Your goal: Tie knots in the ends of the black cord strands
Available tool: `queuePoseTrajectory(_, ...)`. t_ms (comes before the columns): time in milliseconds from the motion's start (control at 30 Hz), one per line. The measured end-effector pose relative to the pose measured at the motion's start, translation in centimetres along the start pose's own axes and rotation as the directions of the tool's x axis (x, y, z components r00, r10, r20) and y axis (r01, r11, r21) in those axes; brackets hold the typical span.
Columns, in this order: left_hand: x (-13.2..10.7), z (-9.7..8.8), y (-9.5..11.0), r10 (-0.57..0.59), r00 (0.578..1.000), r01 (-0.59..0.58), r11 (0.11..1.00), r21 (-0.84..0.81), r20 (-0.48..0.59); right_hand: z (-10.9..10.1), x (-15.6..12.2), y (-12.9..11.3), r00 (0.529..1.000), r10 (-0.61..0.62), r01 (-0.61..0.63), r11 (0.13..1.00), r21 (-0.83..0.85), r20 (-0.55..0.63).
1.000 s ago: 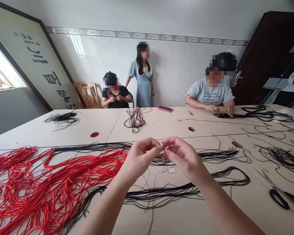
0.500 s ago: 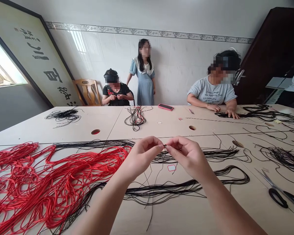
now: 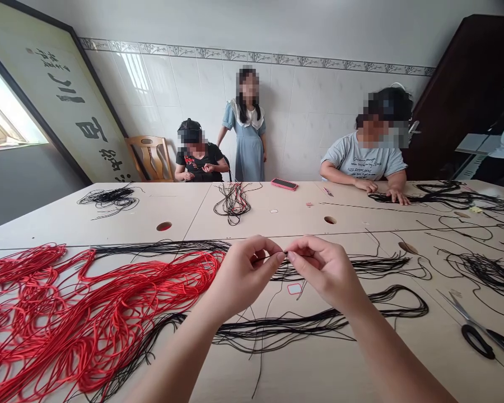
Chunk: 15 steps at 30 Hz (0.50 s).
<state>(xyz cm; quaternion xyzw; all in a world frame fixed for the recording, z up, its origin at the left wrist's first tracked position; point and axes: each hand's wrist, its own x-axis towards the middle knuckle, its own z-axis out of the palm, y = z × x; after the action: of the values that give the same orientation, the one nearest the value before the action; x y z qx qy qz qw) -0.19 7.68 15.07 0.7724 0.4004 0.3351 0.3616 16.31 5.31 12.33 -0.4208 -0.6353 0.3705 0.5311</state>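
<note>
Above the middle of the table, my left hand (image 3: 252,271) and my right hand (image 3: 319,266) meet fingertip to fingertip. Each pinches a thin black cord (image 3: 271,302), whose loose ends hang down toward the table. A small dark spot, perhaps a knot, shows between the fingertips; its detail is too small to tell. Beneath my hands lie a far black cord bundle (image 3: 378,264) and a nearer black cord bundle (image 3: 285,327), both stretched sideways. A large heap of red cord (image 3: 143,302) spreads to the left of my left hand.
Scissors (image 3: 472,327) lie partly spread at the right, near a tangled black cord pile (image 3: 483,268). A pink-edged phone (image 3: 284,183) rests at the far edge. Across the table one person (image 3: 363,157) touches black cords; another sits left, and a third stands by the wall.
My pinched fingertips have shifted slightly right and down with the cord, closing nearer together. The hands of the person seated at the far left have moved apart.
</note>
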Motion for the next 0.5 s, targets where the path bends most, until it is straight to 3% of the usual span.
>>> queuePoseTrajectory(167,-0.1,0.1,0.0,0.052,0.996,-0.042,0.991,0.127,-0.074,0.0,0.0,-0.4,0.999,-0.038,0.037,0.998,-0.044,-0.024)
queuePoseTrajectory(367,-0.2,0.2,0.0,0.084,0.992,-0.070,0.988,0.141,-0.094,-0.2,-0.2,-1.1,0.998,0.049,-0.050,0.998,-0.029,-0.039)
queuePoseTrajectory(500,-0.2,0.3,0.1,0.098,0.990,-0.082,0.986,0.145,-0.101,-0.2,-0.1,-0.8,0.998,0.021,-0.024,0.998,-0.055,-0.054)
